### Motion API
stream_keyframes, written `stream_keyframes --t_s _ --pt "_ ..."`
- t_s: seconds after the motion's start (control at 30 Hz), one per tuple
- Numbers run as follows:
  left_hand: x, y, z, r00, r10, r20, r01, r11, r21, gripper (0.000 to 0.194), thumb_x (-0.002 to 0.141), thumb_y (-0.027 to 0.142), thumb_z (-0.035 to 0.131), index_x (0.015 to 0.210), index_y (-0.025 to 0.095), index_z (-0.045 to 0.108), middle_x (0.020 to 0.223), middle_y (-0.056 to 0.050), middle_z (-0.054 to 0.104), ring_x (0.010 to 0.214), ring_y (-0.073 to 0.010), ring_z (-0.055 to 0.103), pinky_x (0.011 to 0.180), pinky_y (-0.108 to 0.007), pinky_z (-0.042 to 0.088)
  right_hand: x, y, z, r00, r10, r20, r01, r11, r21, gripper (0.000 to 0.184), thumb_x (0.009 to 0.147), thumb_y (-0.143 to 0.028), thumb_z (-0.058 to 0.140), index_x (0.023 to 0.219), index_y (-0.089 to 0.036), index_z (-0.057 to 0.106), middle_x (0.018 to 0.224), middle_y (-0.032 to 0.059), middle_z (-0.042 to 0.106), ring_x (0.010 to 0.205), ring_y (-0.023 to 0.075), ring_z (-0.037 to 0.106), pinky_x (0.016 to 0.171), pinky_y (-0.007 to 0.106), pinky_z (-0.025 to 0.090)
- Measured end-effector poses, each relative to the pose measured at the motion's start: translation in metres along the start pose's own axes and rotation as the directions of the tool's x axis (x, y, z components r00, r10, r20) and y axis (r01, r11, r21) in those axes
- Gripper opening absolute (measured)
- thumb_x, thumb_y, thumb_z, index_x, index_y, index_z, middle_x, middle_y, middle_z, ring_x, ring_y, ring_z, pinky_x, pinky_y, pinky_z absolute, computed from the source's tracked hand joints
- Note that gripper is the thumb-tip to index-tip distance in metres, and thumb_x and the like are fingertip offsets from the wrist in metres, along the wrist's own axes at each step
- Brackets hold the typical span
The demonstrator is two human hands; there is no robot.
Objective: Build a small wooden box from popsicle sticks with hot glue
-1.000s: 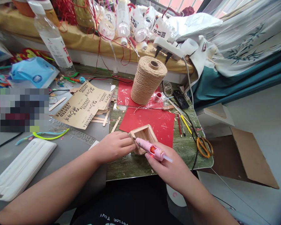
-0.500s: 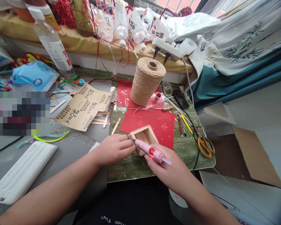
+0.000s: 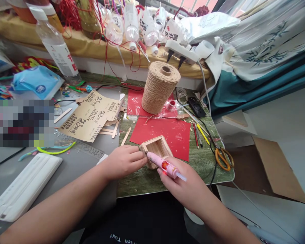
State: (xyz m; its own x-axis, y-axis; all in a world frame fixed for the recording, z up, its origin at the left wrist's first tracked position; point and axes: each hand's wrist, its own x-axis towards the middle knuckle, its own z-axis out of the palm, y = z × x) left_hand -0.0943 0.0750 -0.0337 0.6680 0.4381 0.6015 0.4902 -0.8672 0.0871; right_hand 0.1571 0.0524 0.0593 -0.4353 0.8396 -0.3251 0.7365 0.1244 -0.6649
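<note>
A small open wooden box (image 3: 156,147) made of sticks stands on the green mat (image 3: 203,162), half on a red sheet (image 3: 167,134). My left hand (image 3: 123,161) grips the box's near left side, fingers curled against it. My right hand (image 3: 184,184) is closed around a pink glue gun (image 3: 164,165), whose tip touches the box's near corner by my left fingers. A clear glue stick juts from the gun's back end.
A big spool of jute twine (image 3: 160,86) stands behind the red sheet. Sandpaper sheets (image 3: 91,113), loose wooden sticks (image 3: 125,136), pencils (image 3: 199,134) and orange scissors (image 3: 223,158) lie around. Bottles, a power strip (image 3: 181,51) and red cord crowd the back ledge.
Almost nothing has moved. The view shifted slightly, and my right hand with the glue gun edged a little toward me while the tip stays at the box corner.
</note>
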Motion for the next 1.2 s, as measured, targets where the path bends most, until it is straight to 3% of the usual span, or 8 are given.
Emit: stream_keyframes --t_s 1.2 --pt "-0.0014 -0.0023 -0.0017 0.999 0.052 -0.015 -0.051 0.998 0.027 0.007 0.099 0.016 0.066 0.106 0.016 0.066 0.08 0.001 0.068 0.067 -0.0139 0.056 0.059 -0.029 0.039 -0.0093 -0.0043 -0.001 1.0 -0.004 0.014 0.004 1.0 -0.004 0.01 0.101 -0.023 0.055 0.093 -0.023 0.06 0.082 0.0021 0.068 0.069 0.017 0.057 0.063 0.03 0.041"
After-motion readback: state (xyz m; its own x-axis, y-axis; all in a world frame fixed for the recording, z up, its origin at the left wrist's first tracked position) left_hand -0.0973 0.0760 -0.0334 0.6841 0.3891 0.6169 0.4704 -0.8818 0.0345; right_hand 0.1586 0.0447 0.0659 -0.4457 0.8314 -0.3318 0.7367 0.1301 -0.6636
